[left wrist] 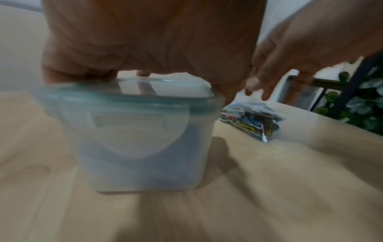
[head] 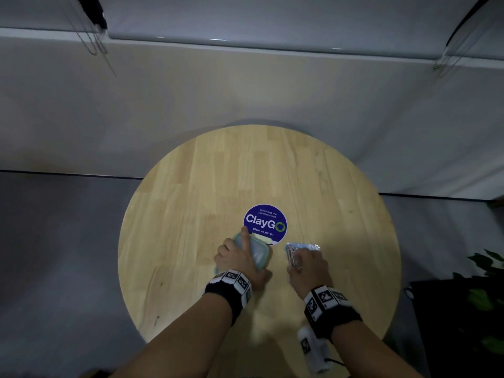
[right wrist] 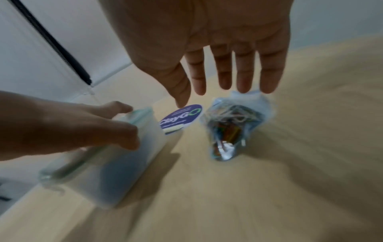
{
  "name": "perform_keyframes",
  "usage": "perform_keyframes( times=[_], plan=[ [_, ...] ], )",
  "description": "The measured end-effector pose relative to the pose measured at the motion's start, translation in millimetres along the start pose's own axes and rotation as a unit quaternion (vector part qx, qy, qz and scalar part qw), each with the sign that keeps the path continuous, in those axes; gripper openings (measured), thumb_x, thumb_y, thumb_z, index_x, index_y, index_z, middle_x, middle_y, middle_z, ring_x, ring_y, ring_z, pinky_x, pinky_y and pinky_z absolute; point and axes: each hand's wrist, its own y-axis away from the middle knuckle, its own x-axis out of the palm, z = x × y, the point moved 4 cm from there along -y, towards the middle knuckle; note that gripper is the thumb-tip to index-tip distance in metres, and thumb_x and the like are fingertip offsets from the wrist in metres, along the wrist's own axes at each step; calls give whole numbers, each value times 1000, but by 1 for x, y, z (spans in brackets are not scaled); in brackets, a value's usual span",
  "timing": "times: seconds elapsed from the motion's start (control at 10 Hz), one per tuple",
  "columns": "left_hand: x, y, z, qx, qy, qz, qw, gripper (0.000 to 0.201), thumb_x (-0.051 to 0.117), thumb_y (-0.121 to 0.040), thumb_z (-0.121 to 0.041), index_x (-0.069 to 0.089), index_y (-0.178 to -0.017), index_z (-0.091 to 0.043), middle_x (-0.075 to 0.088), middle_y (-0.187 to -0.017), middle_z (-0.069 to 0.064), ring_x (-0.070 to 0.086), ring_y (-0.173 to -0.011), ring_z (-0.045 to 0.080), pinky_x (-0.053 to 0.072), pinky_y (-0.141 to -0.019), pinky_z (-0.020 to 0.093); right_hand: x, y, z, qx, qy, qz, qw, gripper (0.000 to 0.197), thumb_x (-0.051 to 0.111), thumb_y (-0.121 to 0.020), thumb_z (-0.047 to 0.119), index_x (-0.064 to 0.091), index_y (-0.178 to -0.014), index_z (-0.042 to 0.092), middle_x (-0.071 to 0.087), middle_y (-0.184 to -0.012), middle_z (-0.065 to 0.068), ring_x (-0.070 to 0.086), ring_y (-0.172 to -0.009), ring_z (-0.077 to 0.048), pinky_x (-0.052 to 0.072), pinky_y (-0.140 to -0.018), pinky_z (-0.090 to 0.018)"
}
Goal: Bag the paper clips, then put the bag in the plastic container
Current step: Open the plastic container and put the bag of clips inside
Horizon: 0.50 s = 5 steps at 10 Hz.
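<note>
A translucent plastic container (head: 261, 255) (left wrist: 134, 139) (right wrist: 116, 163) with a teal-rimmed lid on top stands on the round wooden table (head: 191, 214). My left hand (head: 236, 255) (left wrist: 145, 41) (right wrist: 72, 127) grips it from above, fingers curled over the lid's edges. To its right lies a clear bag of coloured paper clips (head: 293, 249) (left wrist: 253, 121) (right wrist: 232, 124). My right hand (head: 311, 266) (left wrist: 290, 49) (right wrist: 223, 78) hovers over the bag with straight, spread fingers, their tips at the bag's far end. Whether they touch it is blurred.
A round blue "ClayGo" sticker (head: 265, 222) (right wrist: 180, 117) is stuck to the table just behind the container and bag. A leafy plant (head: 485, 296) stands off the table's right side. A pale wall runs behind the table.
</note>
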Motion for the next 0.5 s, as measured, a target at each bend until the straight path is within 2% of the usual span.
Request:
perform_keyframes(
  times=[0.1,0.2,0.3,0.4,0.5],
  plan=[
    [-8,-6,-4,-42,49,-8,998,125,51,-54,-85,-15,-143,-27,33,-126,14,43,-105,32,42,-81,43,2,-2,-17,50,28,31,998,51,60,-82,30,45,-130,24,32,-145,-7,43,-120,-36,41,-99,-39],
    [-16,-13,-4,-59,131,15,989,122,56,-57,-82,-8,-146,-29,30,-132,13,40,-114,34,43,-84,44,11,-10,-13,30,3,49,998,57,60,-81,22,43,-135,29,34,-144,-10,47,-118,-37,40,-102,-37],
    [-16,-17,-4,-57,146,39,987,110,60,-66,-72,-5,-146,-32,27,-137,13,37,-118,37,42,-90,46,19,-15,1,-1,-3,71,998,59,68,-76,19,49,-132,30,44,-134,-11,49,-117,-33,42,-102,-33],
    [-18,-26,-5,-59,144,47,987,101,56,-74,-68,-6,-146,-33,26,-139,14,37,-120,38,41,-93,45,20,-21,13,-37,-19,67,997,61,73,-73,18,52,-130,26,44,-136,-9,47,-122,-30,40,-104,-30],
    [-19,-24,3,-56,144,53,987,100,48,-74,-74,-8,-146,-33,29,-138,14,40,-120,38,40,-96,45,17,-14,6,-41,-39,60,997,56,68,-74,18,54,-128,26,49,-129,-8,50,-118,-27,41,-103,-30]
  ],
)
